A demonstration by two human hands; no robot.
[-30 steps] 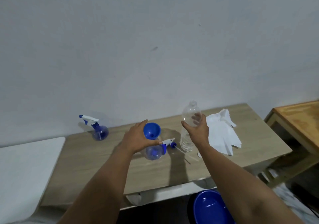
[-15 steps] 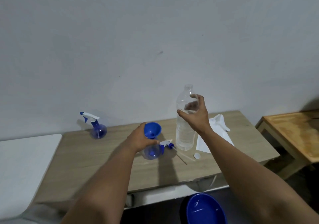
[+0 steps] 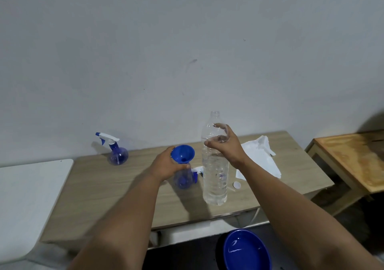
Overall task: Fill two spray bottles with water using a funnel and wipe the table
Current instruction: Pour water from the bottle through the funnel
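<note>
- Backdrop: plain grey-white wall fills the upper frame; a light wood-grain tabletop (image 3: 116,188) runs across the middle, with a second wooden table (image 3: 351,157) at right centre and a white surface (image 3: 27,197) at lower left.
- Water bottle (image 3: 215,165): clear plastic, uncapped, upright at centre frame, water level roughly at the shoulder. Whether its base rests on the tabletop or hangs just above it cannot be told.
- Right hand (image 3: 225,145): fingers and thumb curled round the upper part of the water bottle.
- Funnel (image 3: 182,154): blue, seated in the neck of the open spray bottle (image 3: 184,179), just left of the water bottle.
- Left hand (image 3: 166,165): wrapped about the funnel stem and bottle neck, steadying both.
- Detached sprayer head (image 3: 197,171): lying between the two bottles, partly hidden.
- Cap (image 3: 236,185): small white disc on the tabletop right of the water bottle.
- Second spray bottle (image 3: 116,153): sprayer fitted, standing well apart at centre left.
- White cloth (image 3: 259,159): crumpled at centre right, for the wiping stage.
- Blue basin (image 3: 247,251): below the table edge, lower centre.
- Handling note, as judgement: the pour has not begun. Bring the bottle mouth directly over the funnel bowl and tilt slowly; a full bottle gulps and surges. Keep the left hand's hold firm so the funnel stays vertical, and watch the round body to stop before overflow.
</note>
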